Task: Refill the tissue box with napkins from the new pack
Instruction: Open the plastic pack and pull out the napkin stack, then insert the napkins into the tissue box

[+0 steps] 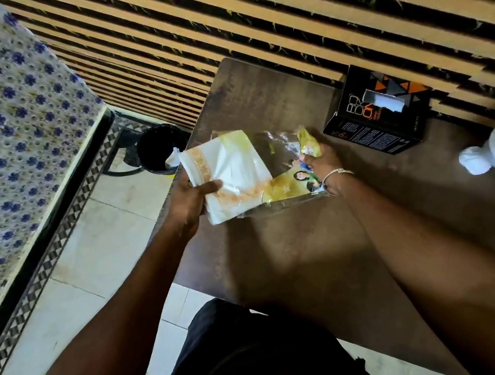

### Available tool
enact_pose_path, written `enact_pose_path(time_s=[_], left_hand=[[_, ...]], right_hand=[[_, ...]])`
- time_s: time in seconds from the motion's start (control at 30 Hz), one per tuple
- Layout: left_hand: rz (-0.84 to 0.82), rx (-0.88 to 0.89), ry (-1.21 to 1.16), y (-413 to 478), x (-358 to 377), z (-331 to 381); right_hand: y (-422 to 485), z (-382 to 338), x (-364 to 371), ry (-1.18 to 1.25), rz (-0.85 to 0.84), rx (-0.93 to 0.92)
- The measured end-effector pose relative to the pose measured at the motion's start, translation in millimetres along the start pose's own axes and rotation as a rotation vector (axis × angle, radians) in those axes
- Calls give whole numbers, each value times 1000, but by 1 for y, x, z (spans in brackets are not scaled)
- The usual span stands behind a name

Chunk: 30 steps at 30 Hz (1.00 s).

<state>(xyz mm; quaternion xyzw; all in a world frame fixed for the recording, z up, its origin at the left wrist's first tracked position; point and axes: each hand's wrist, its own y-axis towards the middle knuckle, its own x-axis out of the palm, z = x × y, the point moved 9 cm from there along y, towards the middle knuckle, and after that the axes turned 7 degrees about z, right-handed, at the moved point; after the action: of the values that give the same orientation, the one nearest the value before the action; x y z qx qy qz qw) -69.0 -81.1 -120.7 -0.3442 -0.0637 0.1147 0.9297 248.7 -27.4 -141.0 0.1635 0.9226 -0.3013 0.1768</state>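
Observation:
A stack of white napkins [232, 170] with an orange printed border sticks halfway out of a clear and yellow plastic pack [292, 183]. My left hand [190, 202] grips the napkins at their left edge, thumb on top. My right hand [322, 162] holds the crumpled yellow wrapper of the pack, a thin bracelet on its wrist. Both hover just over the dark brown table [291, 249]. The black tissue box [375, 117] with orange triangles stands at the table's back, to the right of my hands, with a white tissue showing in its top slot.
A white bottle [490, 151] with a red part lies at the table's right edge. A black waste bin [158, 150] stands on the tiled floor left of the table. A slatted wooden wall runs behind, and a blue-flowered cloth covers the left.

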Motion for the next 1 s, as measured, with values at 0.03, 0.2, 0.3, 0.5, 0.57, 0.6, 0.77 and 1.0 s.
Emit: enact_pose_path(time_s=[0.03, 0.2, 0.3, 0.5, 0.57, 0.6, 0.77, 1.0], left_hand=[[26, 31, -27, 1, -11, 9], [152, 139, -267, 10, -75, 42], [142, 166, -372, 14, -108, 54], [0, 64, -210, 4, -97, 45], [-119, 35, -108, -1, -71, 33], [-164, 14, -45, -1, -61, 24], [-381, -96, 252, 4, -8, -17], [-428, -70, 435, 19, 8, -37]], right_hand=[[3, 5, -4, 20, 41, 29], [6, 13, -6, 182, 169, 168], [3, 3, 10, 298, 151, 217], [20, -22, 32, 295, 150, 128], [22, -31, 36, 291, 138, 120], [23, -38, 37, 301, 129, 106], [35, -40, 39, 345, 97, 153], [-18, 27, 21, 164, 208, 186]])
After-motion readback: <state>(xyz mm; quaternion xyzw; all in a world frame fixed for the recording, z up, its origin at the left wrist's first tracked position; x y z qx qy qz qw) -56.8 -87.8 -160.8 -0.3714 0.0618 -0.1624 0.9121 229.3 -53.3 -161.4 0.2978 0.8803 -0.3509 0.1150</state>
